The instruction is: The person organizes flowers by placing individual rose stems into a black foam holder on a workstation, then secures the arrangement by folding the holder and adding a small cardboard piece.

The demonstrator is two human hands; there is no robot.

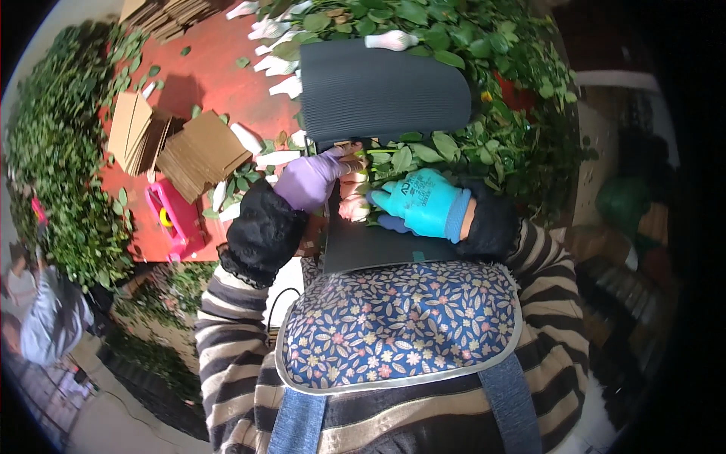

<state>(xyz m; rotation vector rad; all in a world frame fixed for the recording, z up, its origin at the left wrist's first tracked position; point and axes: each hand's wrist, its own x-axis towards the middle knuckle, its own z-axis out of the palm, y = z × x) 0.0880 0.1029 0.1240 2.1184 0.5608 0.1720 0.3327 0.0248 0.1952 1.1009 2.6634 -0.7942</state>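
Both gloved hands, left hand and right hand, grip pale pink roses upon dark corrugated sheet at the surface's near edge.

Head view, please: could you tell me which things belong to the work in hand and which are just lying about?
In hand:
- left hand, purple glove
- right hand, teal glove
- pale pink roses
- dark corrugated sheet

Lying about:
- cardboard stacks
- pink tape dispenser
- wrapped white buds
- loose leaves on the red table
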